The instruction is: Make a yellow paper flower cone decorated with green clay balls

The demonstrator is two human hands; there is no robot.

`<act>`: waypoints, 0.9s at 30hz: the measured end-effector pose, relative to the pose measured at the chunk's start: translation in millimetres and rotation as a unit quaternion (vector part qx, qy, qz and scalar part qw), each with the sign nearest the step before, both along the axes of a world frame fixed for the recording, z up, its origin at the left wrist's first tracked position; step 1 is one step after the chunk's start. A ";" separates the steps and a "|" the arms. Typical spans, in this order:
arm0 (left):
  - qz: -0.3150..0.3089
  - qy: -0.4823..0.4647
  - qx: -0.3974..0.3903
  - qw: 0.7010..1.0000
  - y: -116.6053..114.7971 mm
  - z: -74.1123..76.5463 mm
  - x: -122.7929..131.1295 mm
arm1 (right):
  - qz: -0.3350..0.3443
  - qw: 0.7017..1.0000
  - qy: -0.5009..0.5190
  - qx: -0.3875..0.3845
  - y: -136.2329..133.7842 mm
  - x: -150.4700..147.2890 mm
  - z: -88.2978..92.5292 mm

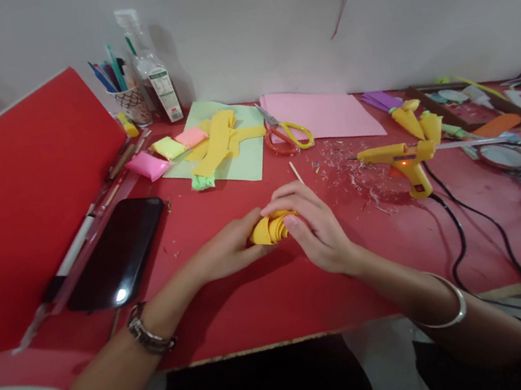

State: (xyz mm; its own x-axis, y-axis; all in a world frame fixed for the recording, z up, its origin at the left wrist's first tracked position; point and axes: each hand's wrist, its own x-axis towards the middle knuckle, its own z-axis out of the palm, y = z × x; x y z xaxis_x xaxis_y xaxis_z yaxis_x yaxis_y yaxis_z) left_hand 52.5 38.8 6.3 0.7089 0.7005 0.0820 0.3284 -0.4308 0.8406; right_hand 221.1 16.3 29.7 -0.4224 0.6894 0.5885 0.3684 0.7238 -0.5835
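Between my two hands, just above the red table, is a rolled yellow paper flower with curled, layered edges. My left hand grips it from the left, thumb on top and fingers beneath. From the right, my right hand curves over it, the fingers across its top and the thumb against its near side. A thin pale stick shows just beyond my right fingers; whether it joins the flower is hidden. Yellow paper strips lie ahead on a light green sheet.
A yellow glue gun, its light glowing, lies to the right with a trailing black cord. Scissors rest by pink paper. At left are a phone, a large red board, a pen cup and a bottle.
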 end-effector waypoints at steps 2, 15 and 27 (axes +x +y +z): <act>-0.006 0.000 -0.031 0.999 -0.3 2.4 0.4 | 0.005 1.000 0.008 -0.013 0.3 -0.6 -0.1; -0.011 -0.032 -0.168 0.985 -3.7 8.0 2.7 | 0.035 0.996 0.044 -0.069 0.7 -3.1 -1.8; -0.009 -0.032 -0.162 0.986 -4.1 9.7 3.3 | 0.044 0.995 0.052 -0.074 0.8 -5.1 -3.7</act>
State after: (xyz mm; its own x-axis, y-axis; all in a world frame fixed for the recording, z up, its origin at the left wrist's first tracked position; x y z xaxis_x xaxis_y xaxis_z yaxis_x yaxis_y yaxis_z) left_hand 55.8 34.7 16.0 0.7225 0.6842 -0.0989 0.2642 -0.1410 0.9541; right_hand 215.9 17.1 26.0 -0.4269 0.7356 0.5260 0.2406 0.6530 -0.7181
